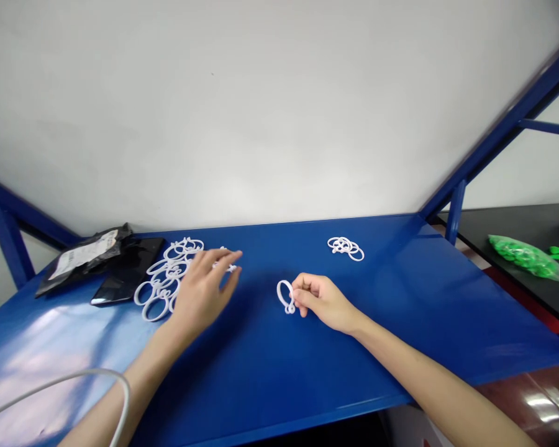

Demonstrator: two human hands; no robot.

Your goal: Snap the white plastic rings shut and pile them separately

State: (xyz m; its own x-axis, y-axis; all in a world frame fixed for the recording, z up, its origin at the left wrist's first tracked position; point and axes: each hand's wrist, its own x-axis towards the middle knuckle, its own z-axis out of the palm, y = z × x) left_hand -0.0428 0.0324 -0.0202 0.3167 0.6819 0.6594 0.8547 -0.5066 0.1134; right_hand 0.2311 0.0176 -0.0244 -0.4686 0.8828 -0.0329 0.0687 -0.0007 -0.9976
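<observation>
My right hand [320, 302] is closed in a pinch on a white plastic ring piece [286, 296] just above the blue table [307, 372]. My left hand [204, 288] reaches out over the table with fingers stretched and apart, holding nothing, its fingertips at the right edge of a pile of white plastic rings [168, 276]. A smaller cluster of white rings [345, 247] lies farther back, beyond my right hand.
A black phone [127, 270] and a dark plastic bag with a white label [86, 254] lie at the table's back left. A white cable [97, 379] loops at the near left. A bag of green parts [524, 256] lies on a dark table to the right. Blue frame struts rise on both sides.
</observation>
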